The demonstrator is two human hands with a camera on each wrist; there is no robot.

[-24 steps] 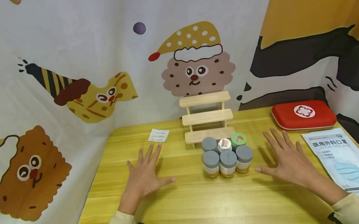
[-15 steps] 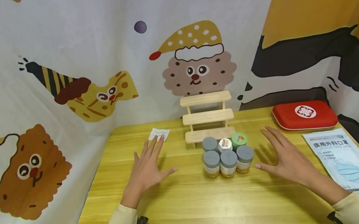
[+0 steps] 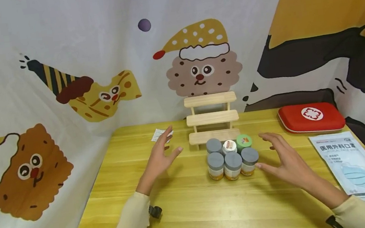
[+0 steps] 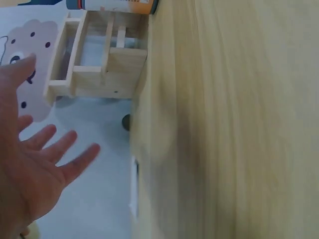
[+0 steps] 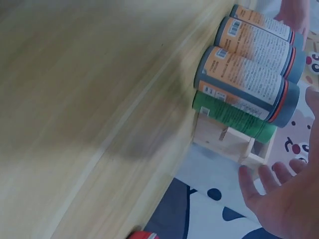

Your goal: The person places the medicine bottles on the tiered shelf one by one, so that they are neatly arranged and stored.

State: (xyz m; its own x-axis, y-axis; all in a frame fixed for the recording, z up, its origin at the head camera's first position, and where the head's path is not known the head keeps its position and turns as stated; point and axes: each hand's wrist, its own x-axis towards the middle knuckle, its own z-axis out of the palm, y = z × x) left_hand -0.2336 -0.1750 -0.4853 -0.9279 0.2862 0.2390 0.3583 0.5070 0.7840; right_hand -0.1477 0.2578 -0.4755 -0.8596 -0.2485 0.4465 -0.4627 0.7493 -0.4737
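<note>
Several grey-lidded bottles (image 3: 233, 164) stand in a tight cluster in the head view, with a white-capped bottle (image 3: 229, 147) and a green-lidded bottle (image 3: 244, 143) among them. Just right of the cluster is my right hand (image 3: 289, 163), empty, thumb and fingers spread apart, the thumb tip close to the front right bottle. My left hand (image 3: 159, 158) holds nothing and hovers left of the bottles, palm turned inward. Its fingers overlap a small white packet (image 3: 157, 134) in the head view. In the right wrist view, orange-and-white labels show on the grey-lidded bottles (image 5: 244, 74).
Behind the bottles stands a three-step wooden rack (image 3: 212, 118). A red zip case (image 3: 311, 118) lies at the back right, and a face mask packet (image 3: 358, 172) lies in front of it. A printed curtain (image 3: 116, 23) hangs behind the wooden table (image 3: 195, 219).
My left hand has moved right and forward, turning its palm inward as the fingers draw together. The right hand has shifted slightly left toward the bottles, with fingers bending a little.
</note>
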